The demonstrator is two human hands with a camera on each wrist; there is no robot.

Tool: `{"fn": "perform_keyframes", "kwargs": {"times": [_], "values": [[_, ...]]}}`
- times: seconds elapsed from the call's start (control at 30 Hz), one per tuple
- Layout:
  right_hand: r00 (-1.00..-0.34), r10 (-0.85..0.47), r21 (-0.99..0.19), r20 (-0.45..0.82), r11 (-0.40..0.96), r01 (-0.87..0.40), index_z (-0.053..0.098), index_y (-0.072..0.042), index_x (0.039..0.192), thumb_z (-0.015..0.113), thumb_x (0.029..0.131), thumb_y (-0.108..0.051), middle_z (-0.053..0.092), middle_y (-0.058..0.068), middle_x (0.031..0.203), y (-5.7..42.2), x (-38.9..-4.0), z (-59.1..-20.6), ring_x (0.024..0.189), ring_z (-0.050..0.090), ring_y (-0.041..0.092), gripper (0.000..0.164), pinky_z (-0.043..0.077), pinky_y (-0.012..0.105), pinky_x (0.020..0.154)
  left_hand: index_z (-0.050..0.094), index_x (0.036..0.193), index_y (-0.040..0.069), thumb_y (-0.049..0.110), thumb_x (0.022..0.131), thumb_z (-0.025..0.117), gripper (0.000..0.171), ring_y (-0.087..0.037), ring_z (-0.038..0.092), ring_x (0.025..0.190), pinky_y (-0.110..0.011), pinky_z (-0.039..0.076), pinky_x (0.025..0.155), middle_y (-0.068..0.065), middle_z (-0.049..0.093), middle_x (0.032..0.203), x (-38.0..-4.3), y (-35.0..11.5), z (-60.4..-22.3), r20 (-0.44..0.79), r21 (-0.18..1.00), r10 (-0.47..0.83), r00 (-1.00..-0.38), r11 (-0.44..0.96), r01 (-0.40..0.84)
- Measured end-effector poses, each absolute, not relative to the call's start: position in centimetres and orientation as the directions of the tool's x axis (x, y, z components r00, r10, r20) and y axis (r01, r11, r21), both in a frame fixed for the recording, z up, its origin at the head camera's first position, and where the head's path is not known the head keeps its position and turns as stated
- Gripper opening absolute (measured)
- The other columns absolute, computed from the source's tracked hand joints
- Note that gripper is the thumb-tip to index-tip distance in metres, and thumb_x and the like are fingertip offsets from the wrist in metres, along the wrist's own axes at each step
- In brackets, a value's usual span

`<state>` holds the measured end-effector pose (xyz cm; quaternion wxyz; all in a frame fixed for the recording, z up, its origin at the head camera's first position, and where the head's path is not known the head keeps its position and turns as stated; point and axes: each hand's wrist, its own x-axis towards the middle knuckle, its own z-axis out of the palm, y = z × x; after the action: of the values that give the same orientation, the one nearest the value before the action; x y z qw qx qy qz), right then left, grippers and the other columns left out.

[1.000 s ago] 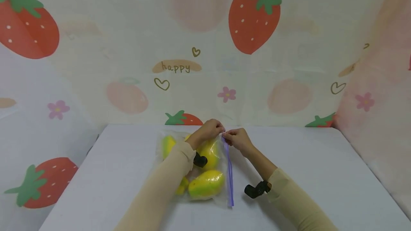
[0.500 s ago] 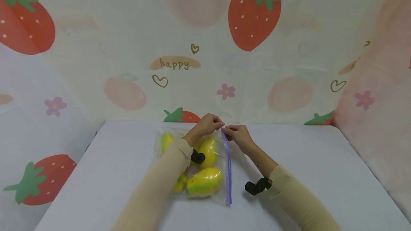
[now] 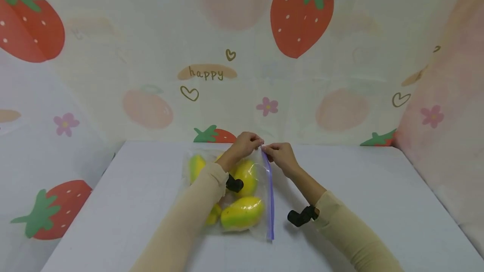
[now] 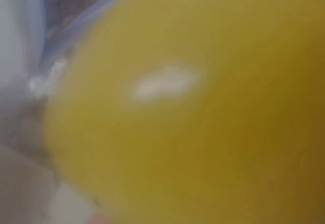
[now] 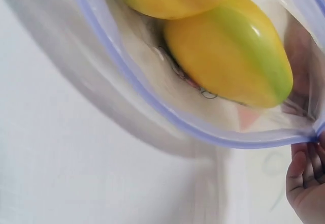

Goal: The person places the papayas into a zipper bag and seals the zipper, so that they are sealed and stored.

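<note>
A clear zip bag lies on the table with several yellow-green mangoes inside. Its purple zip strip runs down the right side. At the bag's far right corner, my left hand pinches the edge, its forearm crossing over the bag and hiding part of it. My right hand pinches the zip strip just beside those fingertips. The right wrist view shows the purple-edged mouth gaping, with two mangoes within. A blurred mango fills most of the left wrist view.
The white table extends to both sides of the bag. Behind it hangs a strawberry-patterned backdrop. Black wrist cameras are worn on both arms, the left one just above the mangoes.
The head view has tilted slightly, shifting the scene upward. Both hands stay at the same corner of the bag, with only slight finger movement; the mangoes keep their places.
</note>
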<state>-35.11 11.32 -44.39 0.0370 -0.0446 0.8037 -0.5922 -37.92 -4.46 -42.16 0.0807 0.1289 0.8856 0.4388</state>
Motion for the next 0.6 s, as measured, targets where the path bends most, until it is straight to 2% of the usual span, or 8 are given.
{"fn": "perform_keyframes", "kwargs": {"times": [0.23, 0.37, 0.5, 0.6], "values": [[-0.988, -0.143, -0.968, -0.058, 0.250, 0.021, 0.070, 0.011, 0.105, 0.066, 0.092, -0.016, 0.067, -0.006, 0.074, 11.37, -35.48, -44.00, 0.066, 0.059, 0.007, 0.029, 0.052, 0.020, 0.067, 0.073, 0.102, 0.002, 0.026, 0.096, 0.061, 0.028, -0.015, 0.057, 0.084, -0.025, 0.046, 0.075, -0.010, 0.070, 0.098, -38.13, -5.00, -42.04, -0.054, 0.810, 0.303, -0.951, 0.570, 0.136], [-0.992, -0.122, -0.958, -0.041, 0.287, 0.005, 0.072, 0.010, 0.101, 0.066, 0.092, -0.015, 0.065, -0.006, 0.069, 11.10, -35.25, -43.85, 0.063, 0.055, 0.009, 0.027, 0.050, 0.021, 0.064, 0.073, 0.102, 0.001, 0.023, 0.097, 0.058, 0.026, -0.015, 0.053, 0.080, -0.024, 0.043, 0.070, -0.012, 0.070, 0.100, -37.88, -4.75, -41.70, -0.048, 0.778, 0.308, -0.950, 0.609, 0.158], [-0.996, -0.078, -0.950, -0.033, 0.314, 0.007, 0.073, 0.009, 0.097, 0.066, 0.091, -0.014, 0.062, -0.003, 0.064, 10.73, -34.79, -43.83, 0.061, 0.052, 0.010, 0.025, 0.046, 0.021, 0.060, 0.072, 0.101, 0.000, 0.020, 0.099, 0.056, 0.026, -0.014, 0.047, 0.072, -0.021, 0.039, 0.063, -0.011, 0.069, 0.095, -37.70, -4.36, -41.74, -0.034, 0.767, 0.285, -0.958, 0.622, 0.158], [-0.997, -0.061, -0.945, -0.040, 0.326, 0.018, 0.073, 0.009, 0.096, 0.066, 0.091, -0.014, 0.062, -0.003, 0.063, 10.64, -34.53, -43.79, 0.062, 0.052, 0.010, 0.024, 0.046, 0.020, 0.059, 0.071, 0.100, 0.000, 0.020, 0.099, 0.055, 0.025, -0.013, 0.047, 0.071, -0.020, 0.039, 0.063, -0.011, 0.067, 0.093, -37.70, -4.18, -41.95, -0.025, 0.778, 0.271, -0.962, 0.610, 0.152]]}}
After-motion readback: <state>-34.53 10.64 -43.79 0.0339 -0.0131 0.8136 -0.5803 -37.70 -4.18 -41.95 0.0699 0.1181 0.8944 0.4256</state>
